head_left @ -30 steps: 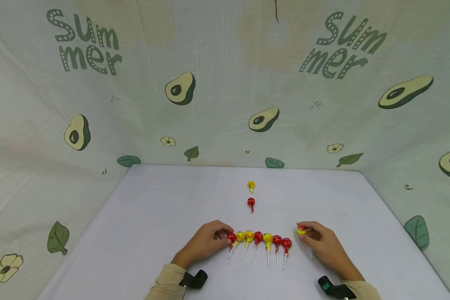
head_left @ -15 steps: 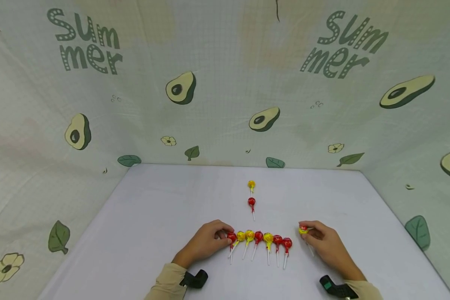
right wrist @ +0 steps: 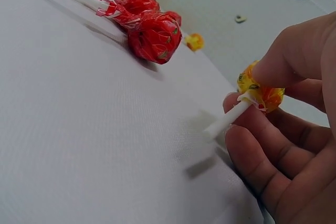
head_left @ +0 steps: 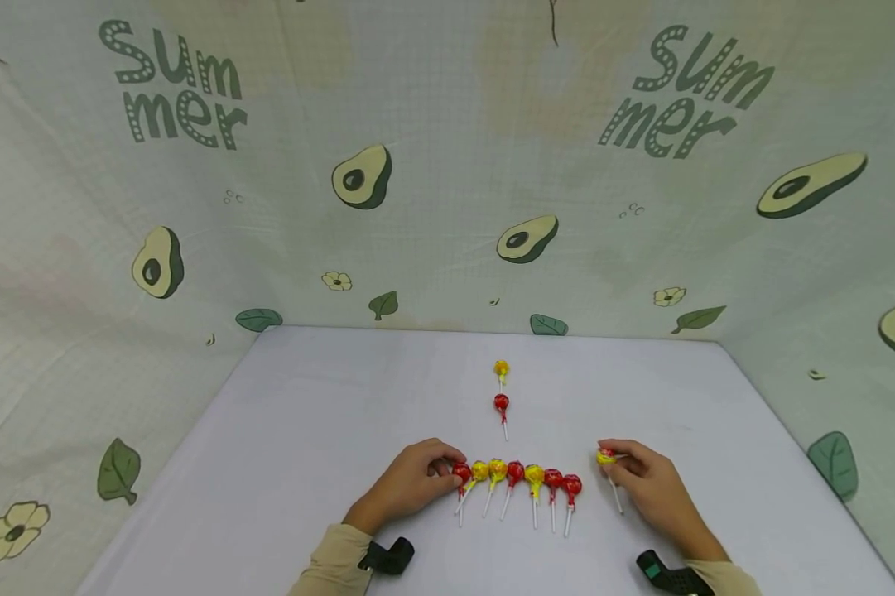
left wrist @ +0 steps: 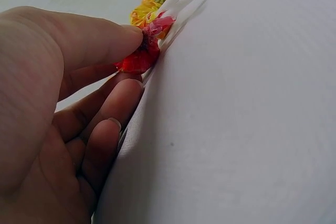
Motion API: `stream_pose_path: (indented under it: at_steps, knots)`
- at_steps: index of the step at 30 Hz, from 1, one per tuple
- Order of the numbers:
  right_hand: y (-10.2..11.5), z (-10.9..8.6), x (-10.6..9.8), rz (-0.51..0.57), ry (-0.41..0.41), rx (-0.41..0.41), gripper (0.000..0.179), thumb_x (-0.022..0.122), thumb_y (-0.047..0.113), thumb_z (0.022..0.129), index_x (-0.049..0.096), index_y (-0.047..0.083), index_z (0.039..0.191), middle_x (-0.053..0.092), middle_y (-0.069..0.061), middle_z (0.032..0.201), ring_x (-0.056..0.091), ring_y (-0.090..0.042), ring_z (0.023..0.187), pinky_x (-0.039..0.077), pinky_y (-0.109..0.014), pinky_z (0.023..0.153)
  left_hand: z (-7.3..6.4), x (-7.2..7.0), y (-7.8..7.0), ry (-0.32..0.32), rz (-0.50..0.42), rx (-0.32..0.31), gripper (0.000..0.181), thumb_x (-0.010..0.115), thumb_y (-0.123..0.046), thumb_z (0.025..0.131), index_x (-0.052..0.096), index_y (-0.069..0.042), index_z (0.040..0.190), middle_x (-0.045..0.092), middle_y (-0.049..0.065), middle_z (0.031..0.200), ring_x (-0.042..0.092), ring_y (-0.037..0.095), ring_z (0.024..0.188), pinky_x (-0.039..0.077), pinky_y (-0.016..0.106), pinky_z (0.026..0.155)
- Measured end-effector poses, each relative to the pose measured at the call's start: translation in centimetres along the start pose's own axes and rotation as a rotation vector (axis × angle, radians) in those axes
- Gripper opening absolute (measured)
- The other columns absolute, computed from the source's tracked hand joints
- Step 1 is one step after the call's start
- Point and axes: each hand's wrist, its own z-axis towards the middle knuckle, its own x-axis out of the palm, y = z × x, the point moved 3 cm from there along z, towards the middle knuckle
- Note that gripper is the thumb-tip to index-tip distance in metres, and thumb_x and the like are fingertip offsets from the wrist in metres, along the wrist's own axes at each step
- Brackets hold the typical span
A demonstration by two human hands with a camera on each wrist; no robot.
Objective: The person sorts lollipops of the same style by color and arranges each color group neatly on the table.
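In the head view, a row of red and yellow lollipops lies side by side, sticks toward me. My left hand (head_left: 408, 484) pinches the red lollipop (head_left: 461, 472) at the row's left end; the left wrist view shows the thumb on that red wrapper (left wrist: 137, 62). To the right of the row and apart from it, my right hand (head_left: 652, 488) holds a yellow lollipop (head_left: 606, 457) with some red on its wrapper. Its white stick (right wrist: 228, 120) points down over the table in the right wrist view. The red lollipop (head_left: 572, 485) at the row's right end is nearest to this hand.
Behind the row, a red lollipop (head_left: 501, 402) and a yellow lollipop (head_left: 502, 367) lie one beyond the other on the white table (head_left: 343, 397). A printed cloth (head_left: 432, 165) with avocados hangs behind and along the sides.
My right hand has drifted slightly to the right with its lollipop, and more of the stick shows now. The left hand and the row have stayed in place.
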Motion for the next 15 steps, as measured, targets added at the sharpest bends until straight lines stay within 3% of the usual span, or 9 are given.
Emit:
stream_pose_path:
  at_steps: [15]
  knots:
    - [-0.07,-0.02,0.04,0.042,-0.003,-0.004,0.029,0.066,-0.002,0.091,0.066,-0.004,0.12,0.071,-0.012,0.095,0.065,-0.013,0.071,0.054,-0.028,0.062,-0.07,-0.02,-0.22,-0.003,-0.005,-0.001,0.021,0.074,-0.025,0.092,0.072,-0.019,0.112,0.062,-0.013,0.095,0.057,0.002,0.079,0.048,0.024,0.071]
